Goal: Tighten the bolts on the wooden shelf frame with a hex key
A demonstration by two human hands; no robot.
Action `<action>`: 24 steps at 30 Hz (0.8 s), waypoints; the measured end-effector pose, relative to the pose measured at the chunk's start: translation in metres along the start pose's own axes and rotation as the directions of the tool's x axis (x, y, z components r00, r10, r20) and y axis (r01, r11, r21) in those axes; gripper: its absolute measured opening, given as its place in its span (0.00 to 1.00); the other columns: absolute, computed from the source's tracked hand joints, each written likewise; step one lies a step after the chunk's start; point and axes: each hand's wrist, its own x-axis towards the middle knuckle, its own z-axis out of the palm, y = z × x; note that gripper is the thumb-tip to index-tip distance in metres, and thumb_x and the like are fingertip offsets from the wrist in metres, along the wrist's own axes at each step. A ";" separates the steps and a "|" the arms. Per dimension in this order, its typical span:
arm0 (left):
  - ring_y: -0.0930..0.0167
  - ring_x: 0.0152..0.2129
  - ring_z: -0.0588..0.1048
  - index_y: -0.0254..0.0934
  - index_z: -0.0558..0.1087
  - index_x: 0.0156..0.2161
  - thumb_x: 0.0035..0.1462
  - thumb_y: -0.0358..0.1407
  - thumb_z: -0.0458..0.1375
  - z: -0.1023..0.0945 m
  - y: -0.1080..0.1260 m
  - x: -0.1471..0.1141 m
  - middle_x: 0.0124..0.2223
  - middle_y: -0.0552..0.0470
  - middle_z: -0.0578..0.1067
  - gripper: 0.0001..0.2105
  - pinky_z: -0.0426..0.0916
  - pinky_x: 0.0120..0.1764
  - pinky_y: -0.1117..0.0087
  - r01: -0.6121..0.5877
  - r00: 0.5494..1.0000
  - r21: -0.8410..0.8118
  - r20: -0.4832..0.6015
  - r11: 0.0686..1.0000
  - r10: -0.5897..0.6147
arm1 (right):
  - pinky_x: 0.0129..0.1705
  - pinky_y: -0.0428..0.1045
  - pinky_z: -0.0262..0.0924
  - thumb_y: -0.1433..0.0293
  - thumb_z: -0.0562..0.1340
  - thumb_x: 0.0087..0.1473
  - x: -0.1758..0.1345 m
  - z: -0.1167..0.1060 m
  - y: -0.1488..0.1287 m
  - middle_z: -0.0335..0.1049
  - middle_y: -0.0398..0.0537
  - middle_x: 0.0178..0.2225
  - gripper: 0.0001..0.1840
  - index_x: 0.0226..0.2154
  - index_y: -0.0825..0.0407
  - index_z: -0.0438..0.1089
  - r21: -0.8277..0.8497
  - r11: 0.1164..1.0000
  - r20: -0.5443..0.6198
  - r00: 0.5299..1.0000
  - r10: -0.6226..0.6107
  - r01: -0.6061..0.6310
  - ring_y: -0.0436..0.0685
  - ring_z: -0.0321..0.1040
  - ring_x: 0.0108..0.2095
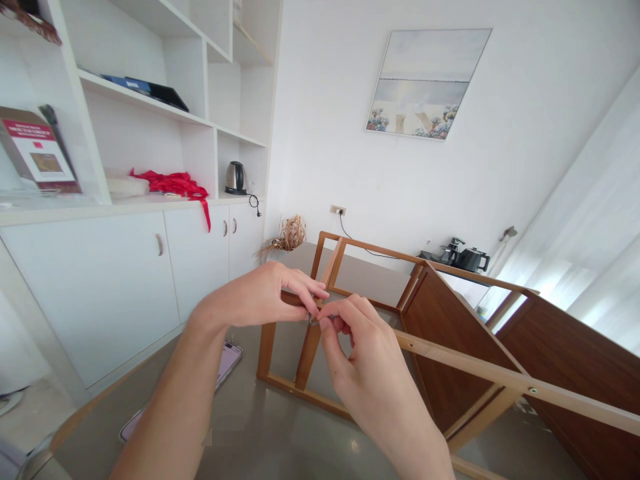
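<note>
A wooden shelf frame with brown panels lies on its side across the grey table. At its near end, both my hands meet over a wooden bar. My right hand is closed, thumb and forefinger pinching a thin grey metal hex key, mostly covered by the fingers. My left hand reaches in from the left, thumb and forefinger closed at the same spot beside the bar. Whatever sits between its fingertips is too small and hidden to name.
A phone lies under my left forearm. White cabinets with shelves stand on the left, holding a kettle and red ribbon. Behind the frame are a dried plant and a black kettle. A curtain hangs right.
</note>
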 end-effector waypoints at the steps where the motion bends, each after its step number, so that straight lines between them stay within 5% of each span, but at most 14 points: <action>1: 0.66 0.58 0.74 0.46 0.85 0.40 0.59 0.42 0.64 0.000 0.000 0.000 0.56 0.52 0.79 0.07 0.69 0.59 0.68 0.000 1.000 -0.006 0.001 1.000 0.000 | 0.38 0.48 0.59 0.76 0.56 0.64 0.000 0.000 0.000 0.67 0.44 0.37 0.10 0.39 0.47 0.70 -0.002 1.000 -0.002 1.000 -0.001 0.001 0.54 0.64 0.39; 14: 0.66 0.57 0.75 0.44 0.84 0.38 0.58 0.39 0.65 0.001 0.002 0.000 0.53 0.52 0.81 0.06 0.70 0.59 0.68 -0.019 1.000 -0.036 -0.017 0.999 0.019 | 0.38 0.48 0.59 0.78 0.56 0.62 0.005 0.010 0.003 0.67 0.44 0.36 0.10 0.38 0.49 0.70 -0.052 0.998 -0.107 0.993 -0.045 0.040 0.53 0.63 0.37; 24: 0.64 0.58 0.74 0.46 0.84 0.41 0.59 0.40 0.65 0.001 0.000 -0.001 0.54 0.52 0.80 0.07 0.71 0.58 0.67 -0.012 1.000 -0.046 -0.008 0.999 0.011 | 0.40 0.48 0.58 0.75 0.53 0.68 0.001 -0.012 0.005 0.68 0.44 0.40 0.11 0.42 0.46 0.68 -0.014 1.000 0.084 0.996 -0.017 0.018 0.53 0.64 0.37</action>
